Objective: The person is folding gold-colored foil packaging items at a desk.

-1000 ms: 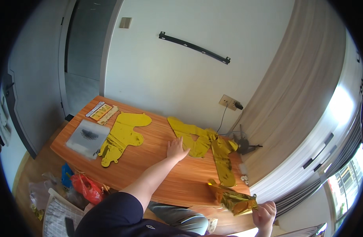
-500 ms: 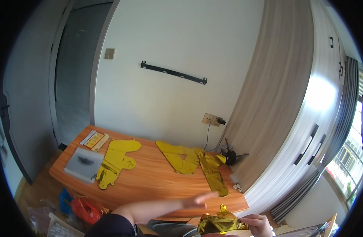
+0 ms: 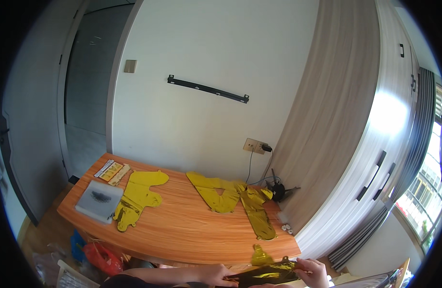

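Observation:
A shiny gold foil balloon [image 3: 266,275], flat and uninflated, is stretched between my hands at the near edge of the table. My left hand [image 3: 219,275] grips its left end. Its upper right edge is pinched by my right hand [image 3: 313,273]. Part of the foil sticks up at the table edge, and its lower side runs out of view. On the table lie more flat gold foil balloons: one at the left [image 3: 139,194], an A-shaped one [image 3: 216,192] at the middle back, and a long one [image 3: 257,213] at the right.
Left on the wooden table [image 3: 182,235] are a clear plastic bag [image 3: 100,201] and a printed card [image 3: 110,171]. A black router [image 3: 277,192] with cables stands by the cabinet; small white pieces [image 3: 287,228] sit nearby. A red plastic bag [image 3: 103,258] is below the table's left front.
My left hand has come down from above the table and taken hold of the foil balloon's left end. The foil is now pulled wider between both hands.

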`<action>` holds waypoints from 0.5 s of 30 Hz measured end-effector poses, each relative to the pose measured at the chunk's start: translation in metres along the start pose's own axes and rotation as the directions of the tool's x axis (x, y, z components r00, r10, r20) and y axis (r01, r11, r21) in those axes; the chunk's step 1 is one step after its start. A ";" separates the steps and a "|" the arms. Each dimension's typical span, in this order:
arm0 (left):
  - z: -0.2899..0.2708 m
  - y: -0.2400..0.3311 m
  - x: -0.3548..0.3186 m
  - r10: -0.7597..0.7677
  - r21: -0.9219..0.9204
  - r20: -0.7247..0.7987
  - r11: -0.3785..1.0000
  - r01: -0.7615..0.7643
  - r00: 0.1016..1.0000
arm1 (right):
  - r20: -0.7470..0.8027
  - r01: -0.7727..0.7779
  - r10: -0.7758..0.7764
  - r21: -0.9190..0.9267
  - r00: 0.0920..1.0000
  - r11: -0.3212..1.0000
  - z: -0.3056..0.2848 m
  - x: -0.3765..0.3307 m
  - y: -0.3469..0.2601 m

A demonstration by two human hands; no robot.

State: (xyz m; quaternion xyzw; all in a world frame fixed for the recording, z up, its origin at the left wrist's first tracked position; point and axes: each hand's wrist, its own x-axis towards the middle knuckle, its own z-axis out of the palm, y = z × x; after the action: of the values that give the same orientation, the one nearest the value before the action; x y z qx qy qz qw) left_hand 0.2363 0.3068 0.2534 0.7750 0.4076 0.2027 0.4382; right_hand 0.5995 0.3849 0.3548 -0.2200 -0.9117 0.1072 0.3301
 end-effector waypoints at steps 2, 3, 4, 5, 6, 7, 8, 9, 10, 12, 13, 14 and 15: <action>-0.011 0.008 -0.018 -0.057 0.017 -0.032 0.998 0.058 0.998 | 0.022 -0.161 0.160 0.072 0.987 0.984 0.008 -0.005 0.009; -0.016 0.008 -0.024 -0.103 0.036 -0.049 0.994 0.105 0.993 | 0.024 -0.155 0.154 0.072 0.988 0.985 0.010 -0.005 0.010; -0.012 0.000 -0.029 -0.104 -0.042 -0.173 0.994 0.098 0.979 | 0.011 -0.147 0.147 0.039 0.989 0.988 0.012 -0.004 0.011; -0.014 -0.003 -0.034 -0.103 -0.041 -0.179 0.994 0.097 0.978 | -0.003 -0.139 0.139 0.006 0.990 0.990 0.014 -0.002 0.011; -0.017 -0.004 -0.039 -0.083 -0.077 -0.256 0.995 0.065 0.963 | -0.085 -0.032 0.029 -0.038 0.996 0.999 0.020 0.002 0.013; -0.024 0.000 -0.046 -0.069 -0.111 -0.337 0.993 0.033 0.939 | -0.082 -0.021 0.018 -0.035 0.996 0.999 0.023 0.007 0.012; -0.032 0.001 -0.051 -0.185 -0.131 -0.312 0.980 0.151 0.932 | -0.157 -0.002 -0.015 -0.107 0.987 0.994 0.025 0.012 0.010; -0.036 -0.006 -0.055 -0.197 -0.150 -0.359 0.977 0.151 0.912 | -0.231 0.012 -0.054 -0.179 0.971 0.984 0.027 0.015 0.008; -0.040 -0.011 -0.060 -0.208 -0.169 -0.404 0.974 0.150 0.891 | -0.232 0.022 -0.064 -0.177 0.971 0.984 0.028 0.017 0.008; -0.050 -0.034 -0.074 -0.236 -0.188 -0.540 0.970 0.157 0.808 | -0.296 0.007 -0.068 -0.201 0.953 0.980 0.031 0.019 0.009; -0.059 -0.042 -0.079 -0.273 -0.197 -0.567 0.961 0.194 0.777 | -0.297 0.010 -0.071 -0.202 0.952 0.979 0.033 0.020 0.008; -0.069 -0.048 -0.087 -0.327 -0.227 -0.600 0.945 0.237 0.730 | -0.294 0.039 -0.092 -0.182 0.951 0.983 0.035 0.020 0.007; -0.080 -0.048 -0.096 -0.369 -0.257 -0.647 0.929 0.265 0.667 | -0.293 0.063 -0.109 -0.164 0.950 0.984 0.038 0.019 0.006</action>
State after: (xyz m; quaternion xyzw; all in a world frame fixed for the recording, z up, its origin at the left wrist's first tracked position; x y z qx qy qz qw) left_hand 0.1048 0.2841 0.2597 0.5289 0.6536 0.4227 0.3383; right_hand 0.5639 0.3977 0.3344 -0.2184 -0.8650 -0.0123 0.4516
